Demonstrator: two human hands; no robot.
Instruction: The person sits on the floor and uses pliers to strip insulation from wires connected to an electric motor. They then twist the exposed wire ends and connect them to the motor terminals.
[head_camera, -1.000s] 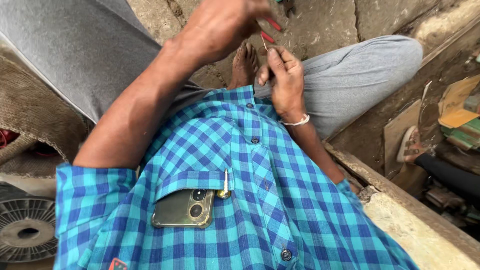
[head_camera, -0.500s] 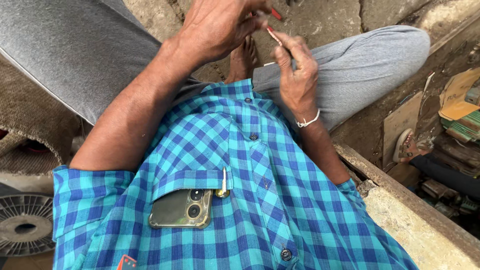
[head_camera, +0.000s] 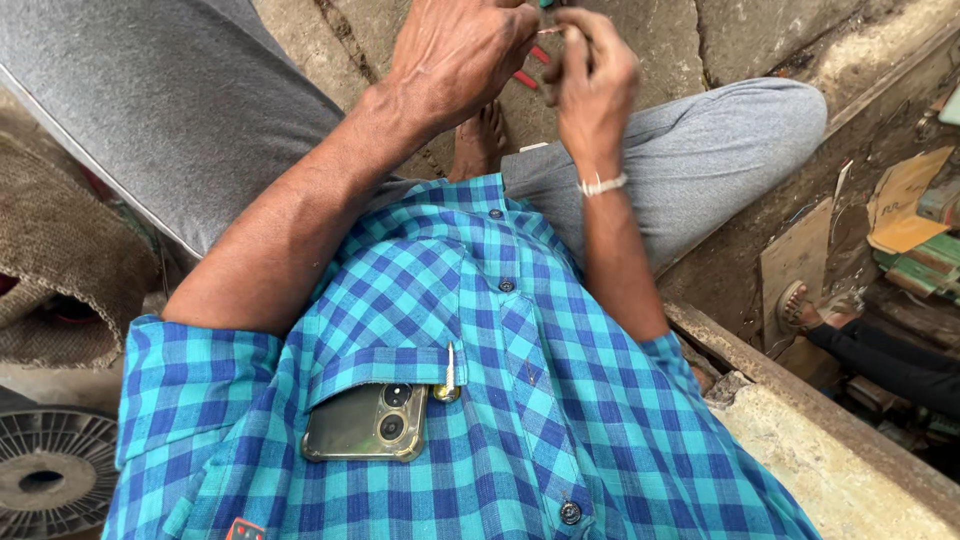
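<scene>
Both hands meet over his lap: left hand and right hand pinch a thin wire (red-handled tool below).

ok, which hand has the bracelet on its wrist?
The right hand: a thin white bracelet circles its wrist. The left hand, raised beside it, has a bare wrist.
</scene>
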